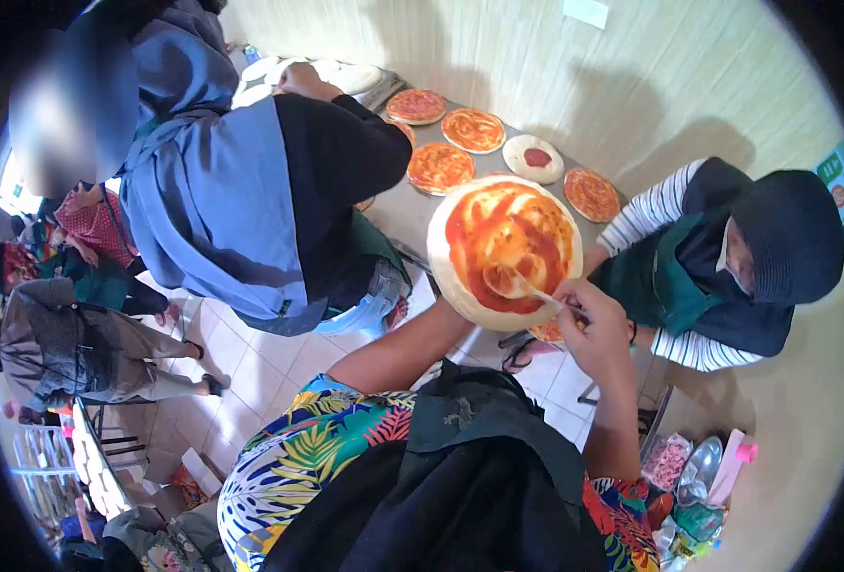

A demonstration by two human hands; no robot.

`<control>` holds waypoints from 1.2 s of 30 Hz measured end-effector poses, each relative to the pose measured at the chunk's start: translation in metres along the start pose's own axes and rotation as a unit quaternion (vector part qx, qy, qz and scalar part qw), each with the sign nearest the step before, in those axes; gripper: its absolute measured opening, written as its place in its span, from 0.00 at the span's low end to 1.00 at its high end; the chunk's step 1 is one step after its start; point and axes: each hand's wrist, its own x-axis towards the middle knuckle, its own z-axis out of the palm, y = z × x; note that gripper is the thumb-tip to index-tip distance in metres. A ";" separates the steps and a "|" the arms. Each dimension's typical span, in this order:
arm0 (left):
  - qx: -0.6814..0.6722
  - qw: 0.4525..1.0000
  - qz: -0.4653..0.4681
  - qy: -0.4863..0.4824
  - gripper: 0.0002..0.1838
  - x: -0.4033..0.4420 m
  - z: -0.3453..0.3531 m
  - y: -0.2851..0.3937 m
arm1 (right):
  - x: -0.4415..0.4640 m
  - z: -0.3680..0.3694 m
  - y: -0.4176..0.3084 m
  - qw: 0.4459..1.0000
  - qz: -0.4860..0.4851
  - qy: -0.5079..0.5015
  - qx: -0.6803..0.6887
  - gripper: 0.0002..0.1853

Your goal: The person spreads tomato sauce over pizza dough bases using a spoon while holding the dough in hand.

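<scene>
A round pizza base point(441, 253) spread with red sauce is held up in front of me. My left forearm point(393, 351) reaches beneath it, and my left hand supports it from below, its fingers hidden by the dough. In my right hand point(596, 334) the fingers are closed round the handle of a spoon point(506, 281). The spoon's bowl rests in the sauce near the middle of the base. The sauce lies in uneven swirls, leaving a pale rim of dough.
On the metal table point(389, 210) lie several sauced bases point(474, 131) and one base with a single sauce patch point(534, 158). One person point(250, 181) works at the left, another point(718, 267) stands at the right. Packets and a bag point(668, 462) sit at lower right.
</scene>
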 end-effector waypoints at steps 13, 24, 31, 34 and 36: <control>0.026 0.996 0.011 0.087 0.30 -0.011 0.004 0.000 | -0.023 -0.001 -0.006 0.997 -0.071 0.029 -0.011 0.05; -0.024 0.992 0.080 0.095 0.32 -0.017 -0.006 -0.007 | -0.049 -0.007 0.000 0.993 -0.091 0.056 -0.057 0.06; -0.035 0.999 0.016 0.027 0.32 -0.015 -0.009 -0.001 | -0.032 -0.008 -0.002 0.996 -0.024 0.064 -0.063 0.04; -0.033 0.999 0.015 -0.009 0.34 -0.021 -0.013 0.002 | -0.034 -0.029 -0.006 0.996 -0.040 0.048 -0.069 0.05; -0.055 0.997 0.001 0.057 0.34 -0.023 -0.003 0.004 | -0.020 -0.031 0.003 0.991 -0.045 0.074 -0.098 0.06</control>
